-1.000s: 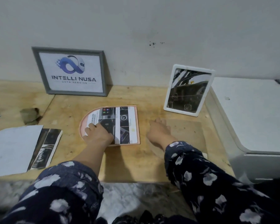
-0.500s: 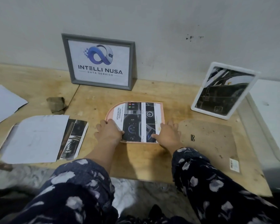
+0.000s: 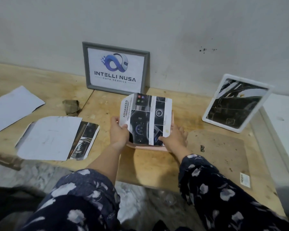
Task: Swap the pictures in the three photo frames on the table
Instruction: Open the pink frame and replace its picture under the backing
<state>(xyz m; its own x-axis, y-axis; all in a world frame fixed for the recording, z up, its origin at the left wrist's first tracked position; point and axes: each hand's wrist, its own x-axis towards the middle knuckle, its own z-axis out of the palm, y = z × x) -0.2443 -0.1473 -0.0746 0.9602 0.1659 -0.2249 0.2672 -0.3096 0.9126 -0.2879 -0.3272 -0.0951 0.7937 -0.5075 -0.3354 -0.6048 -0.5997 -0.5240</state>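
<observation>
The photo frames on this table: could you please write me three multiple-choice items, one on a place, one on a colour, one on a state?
1. Where does the grey frame stand?
A. Flat at the table's front edge
B. Upright against the wall
C. On the white unit at the right

2. What colour is the frame lying under the held picture?
A. Pink
B. Green
C. Black

3. What is the left hand doing?
A. Resting flat on the table
B. Hanging idle off the table
C. Gripping the printed picture by its left edge

Answers: 1 B, it is propped upright where table meets wall. 2 A, a pink rim shows below the picture. 3 C, the fingers curl round the edge of the picture, which is tilted up off the frame.
</observation>
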